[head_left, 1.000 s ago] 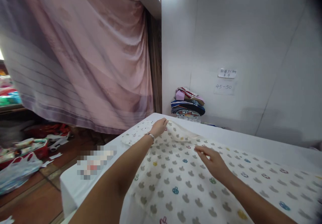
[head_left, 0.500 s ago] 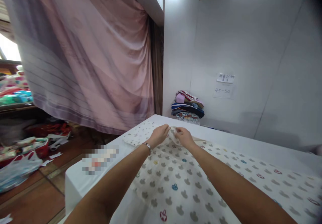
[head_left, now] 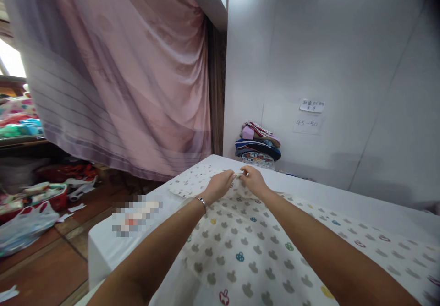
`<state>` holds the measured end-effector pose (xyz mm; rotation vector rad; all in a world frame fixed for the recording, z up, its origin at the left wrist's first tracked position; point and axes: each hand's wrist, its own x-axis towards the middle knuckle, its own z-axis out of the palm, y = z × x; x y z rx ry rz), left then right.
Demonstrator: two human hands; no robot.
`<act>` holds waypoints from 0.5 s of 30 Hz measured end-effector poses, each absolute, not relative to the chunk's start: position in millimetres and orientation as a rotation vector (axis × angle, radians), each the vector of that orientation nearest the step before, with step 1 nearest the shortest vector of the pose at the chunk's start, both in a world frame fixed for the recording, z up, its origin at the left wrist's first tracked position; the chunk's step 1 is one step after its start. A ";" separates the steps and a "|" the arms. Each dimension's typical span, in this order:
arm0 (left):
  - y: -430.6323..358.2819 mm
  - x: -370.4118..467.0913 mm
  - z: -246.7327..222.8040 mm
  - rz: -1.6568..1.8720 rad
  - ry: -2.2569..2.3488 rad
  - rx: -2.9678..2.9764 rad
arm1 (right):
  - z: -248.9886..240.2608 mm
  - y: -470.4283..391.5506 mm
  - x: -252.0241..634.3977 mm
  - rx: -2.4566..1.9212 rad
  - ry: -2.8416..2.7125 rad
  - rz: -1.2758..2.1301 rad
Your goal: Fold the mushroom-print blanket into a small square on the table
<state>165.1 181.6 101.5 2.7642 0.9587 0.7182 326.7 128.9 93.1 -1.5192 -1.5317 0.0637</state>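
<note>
A white cloth [head_left: 244, 242] with grey, blue and red figures is spread over the white table [head_left: 106, 232] and runs off to the right. My left hand [head_left: 222, 183], with a bracelet at the wrist, pinches the cloth's far edge. Right beside it, my right hand [head_left: 252, 180] has its fingers bent around the same edge, a little to the right. Between the two hands the edge is slightly raised. Beyond my left hand lies a part of cloth with smaller prints [head_left: 192, 180].
A pixelated item [head_left: 137, 216] lies on the table's left side. Folded fabrics [head_left: 257, 143] are stacked by the white wall. A pink curtain [head_left: 137, 77] hangs at the left, above a floor with a red basket [head_left: 61, 196] and a plastic bag [head_left: 29, 228].
My right hand has shifted slightly up, its fingers lifted higher at the cloth's edge. My left hand has moved slightly right, still pinching. The view has shifted a little.
</note>
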 end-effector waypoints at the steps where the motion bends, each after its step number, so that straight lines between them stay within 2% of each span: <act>1: 180.6 164.8 101.8 0.725 0.957 2.770 | 95.6 130.0 327.4 -1.518 -1.566 0.047; 5: 176.0 165.7 105.7 0.738 0.964 2.764 | 106.9 131.4 327.2 -1.475 -1.715 0.045; 9: 177.1 164.2 107.6 0.793 0.880 2.623 | 119.6 130.8 327.3 -1.515 -1.682 0.214; 15: 188.7 132.1 87.1 0.529 0.841 2.315 | 138.9 127.8 342.7 -1.501 -1.469 0.361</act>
